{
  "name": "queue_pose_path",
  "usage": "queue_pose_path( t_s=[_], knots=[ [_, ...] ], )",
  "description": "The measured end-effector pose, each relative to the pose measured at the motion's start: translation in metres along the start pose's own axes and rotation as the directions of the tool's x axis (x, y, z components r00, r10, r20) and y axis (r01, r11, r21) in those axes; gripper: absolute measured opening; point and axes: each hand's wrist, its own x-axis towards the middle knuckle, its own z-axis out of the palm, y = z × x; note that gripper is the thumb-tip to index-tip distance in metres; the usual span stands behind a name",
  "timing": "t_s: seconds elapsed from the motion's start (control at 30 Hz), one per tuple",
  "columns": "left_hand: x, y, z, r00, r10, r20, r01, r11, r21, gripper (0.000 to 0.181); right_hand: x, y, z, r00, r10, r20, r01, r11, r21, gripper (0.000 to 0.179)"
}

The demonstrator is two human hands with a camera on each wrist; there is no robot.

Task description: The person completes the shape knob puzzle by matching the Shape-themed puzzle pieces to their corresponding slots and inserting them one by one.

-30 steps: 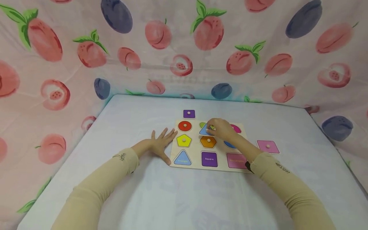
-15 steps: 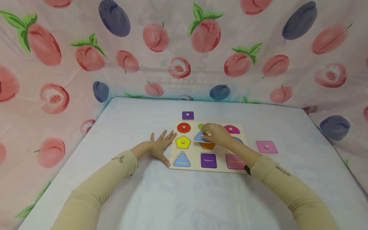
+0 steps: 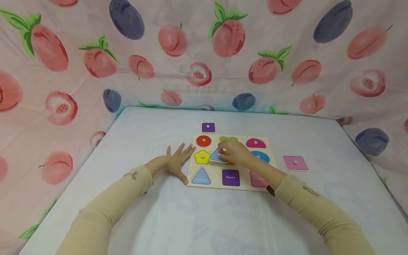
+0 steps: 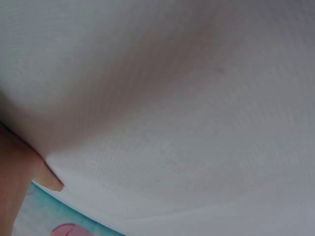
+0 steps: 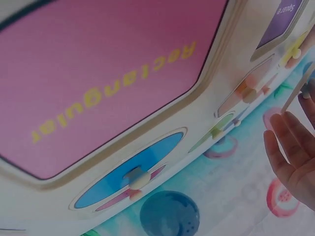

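Note:
A wooden shape puzzle board (image 3: 215, 179) lies on the white table. My right hand (image 3: 237, 153) pinches a blue triangle puzzle piece (image 3: 215, 157) over its middle row, between the yellow pentagon (image 3: 202, 157) and the orange hexagon, which is partly covered. In the right wrist view the held piece (image 5: 297, 91) appears nearly edge-on by the fingertips. My left hand (image 3: 176, 163) rests with fingers spread at the board's left edge. In the front row are a triangle recess (image 3: 201, 177), a purple "Square" recess (image 3: 231, 177) and a pink "Rectangular" recess (image 5: 108, 78).
A purple square piece (image 3: 208, 128) lies just behind the board, and a pink rectangle piece (image 3: 295, 163) to its right. Seated on the board are a red circle (image 3: 203, 141), a magenta half circle (image 3: 256, 143) and a blue oval (image 3: 261, 156). Fruit-printed cloth (image 3: 223, 81) hangs behind.
My right hand has carried the blue triangle piece from over the green shape in the back row, leftward and nearer to me. The left hand stays at the board's edge.

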Motion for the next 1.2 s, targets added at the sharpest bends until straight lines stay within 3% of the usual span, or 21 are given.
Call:
queue_pose_path(
  t_s=[0.1, 0.37, 0.93, 1.2],
  knots=[
    [0.001, 0.000, 0.001, 1.000, -0.002, 0.003, 0.002, 1.000, -0.001, 0.131, -0.001, -0.006, 0.003, 1.000, -0.004, 0.005, 0.004, 1.000, -0.025, 0.011],
    [0.000, -0.001, -0.001, 1.000, -0.002, 0.003, 0.002, 1.000, -0.004, 0.131, -0.002, -0.020, 0.006, 0.993, -0.115, 0.000, 0.114, 0.991, -0.069, 0.010],
    [0.007, -0.001, 0.003, 0.999, 0.042, -0.015, -0.042, 0.999, -0.015, 0.132, -0.001, -0.035, 0.020, 0.995, -0.088, 0.047, 0.091, 0.994, -0.061, 0.008],
    [0.002, -0.004, 0.001, 0.999, 0.035, -0.006, -0.035, 0.999, -0.018, 0.132, 0.002, -0.049, 0.030, 0.985, -0.139, 0.099, 0.147, 0.986, -0.074, 0.010]
  ],
)
